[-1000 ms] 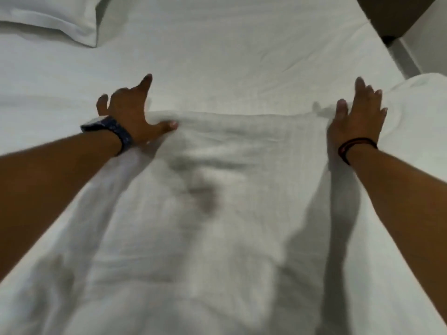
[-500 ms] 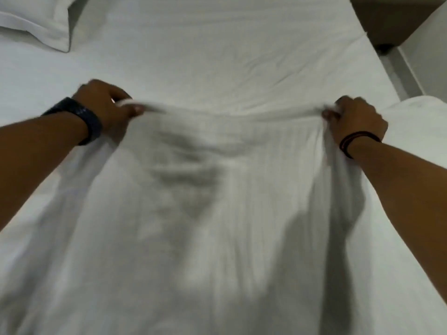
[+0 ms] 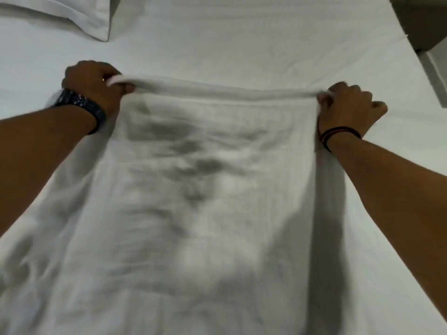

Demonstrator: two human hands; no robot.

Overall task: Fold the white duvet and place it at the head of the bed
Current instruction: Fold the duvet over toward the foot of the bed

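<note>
Left hand [image 3: 93, 87] and right hand [image 3: 348, 106] each clench a corner of the duvet [image 3: 208, 189], its far edge stretched taut crosswise between them. Pillow [image 3: 72, 18] lies beyond, nearer the left hand; the duvet trails back toward the person.

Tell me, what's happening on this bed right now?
A person is folding a white duvet on a bed. The left hand and the right hand each grip one end of the duvet's far edge, which is bunched and stretched taut between them. The rest of the duvet lies rumpled toward the person. A pillow sits at the far left. The duvet is not yet at the head of the bed.
</note>
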